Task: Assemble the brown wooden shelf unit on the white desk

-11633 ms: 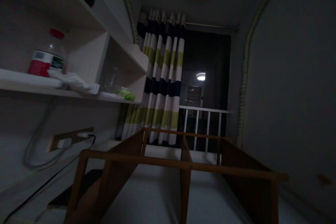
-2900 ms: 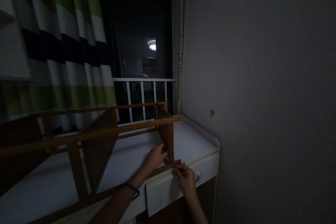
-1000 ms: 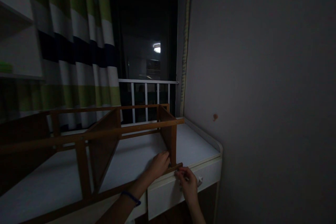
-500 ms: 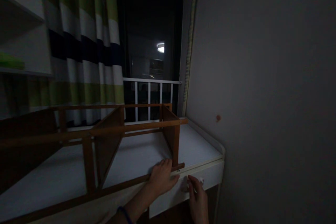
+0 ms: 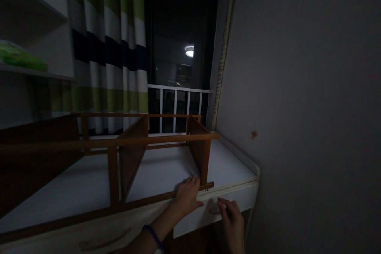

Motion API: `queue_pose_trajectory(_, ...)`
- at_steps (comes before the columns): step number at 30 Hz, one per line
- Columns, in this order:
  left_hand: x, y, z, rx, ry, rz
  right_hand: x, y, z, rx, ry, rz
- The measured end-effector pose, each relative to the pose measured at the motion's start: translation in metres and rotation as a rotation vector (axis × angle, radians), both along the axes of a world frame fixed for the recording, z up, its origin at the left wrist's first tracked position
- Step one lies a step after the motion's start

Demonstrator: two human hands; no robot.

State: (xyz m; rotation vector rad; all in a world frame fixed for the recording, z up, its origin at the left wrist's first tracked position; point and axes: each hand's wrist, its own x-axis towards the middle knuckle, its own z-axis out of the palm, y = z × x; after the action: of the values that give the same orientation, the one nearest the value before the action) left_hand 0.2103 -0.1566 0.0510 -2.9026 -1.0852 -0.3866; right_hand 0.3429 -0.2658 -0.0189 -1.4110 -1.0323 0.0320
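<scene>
A brown wooden shelf frame (image 5: 131,143) with upright dividers lies on a white desk top (image 5: 226,166). My left hand (image 5: 187,196), with a blue band at the wrist, rests over the frame's lower front rail beside its right upright, fingers curled on the wood. My right hand (image 5: 231,216) is lower and to the right, in front of the white drawer front (image 5: 238,200). Its fingertips are pinched together close to the small pale drawer knob (image 5: 213,205). Whether anything is between the fingers is too dark to see.
A grey wall (image 5: 312,107) closes off the right side. Behind the desk are a dark window with a white railing (image 5: 178,105) and a striped curtain (image 5: 113,47). A wall shelf at the left holds a green object (image 5: 20,57).
The view has panned left and the frame appears further right. My left hand moved from inside the upright onto the front rail. My right hand dropped from the rail's end to the drawer knob.
</scene>
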Motion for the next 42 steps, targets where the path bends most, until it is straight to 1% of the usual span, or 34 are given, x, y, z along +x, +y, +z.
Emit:
queue_pose_trajectory(4, -0.001, 0.0, -0.001, 0.062, -0.031, 0.027, -0.002, -0.001, -0.005, -0.05, 0.15, 0.085)
queue_pose_trajectory(8, -0.002, -0.003, 0.002, 0.033, -0.015, 0.075, -0.006, 0.0, -0.009, -0.098, 0.263, 0.107)
queue_pose_trajectory(12, 0.001, -0.005, 0.004, 0.028, 0.013, 0.097, -0.007, 0.002, -0.014, -0.093, 0.407, 0.152)
queue_pose_trajectory(14, 0.003, -0.005, 0.003, 0.033, 0.014, 0.111, -0.007, 0.003, -0.016, -0.066, 0.429, 0.181)
queue_pose_trajectory(17, 0.006, -0.004, 0.001, 0.034, 0.012, 0.128, -0.006, 0.007, -0.015, 0.0, 0.428, 0.228)
queue_pose_trajectory(19, 0.007, -0.004, 0.0, 0.041, 0.011, 0.135, -0.006, 0.009, -0.013, 0.016, 0.426, 0.244)
queue_pose_trajectory(24, 0.008, -0.004, -0.003, 0.068, 0.009, 0.137, -0.007, 0.015, -0.009, -0.005, 0.307, 0.221)
queue_pose_trajectory(30, 0.007, -0.005, -0.003, 0.096, 0.014, 0.131, -0.007, 0.015, -0.015, -0.017, 0.15, 0.131)
queue_pose_trajectory(37, 0.006, -0.005, -0.004, 0.118, 0.024, 0.117, -0.003, 0.018, -0.022, -0.053, 0.132, 0.151)
queue_pose_trajectory(42, 0.007, -0.005, -0.004, 0.135, 0.026, 0.115, -0.002, 0.019, -0.021, -0.065, 0.106, 0.145)
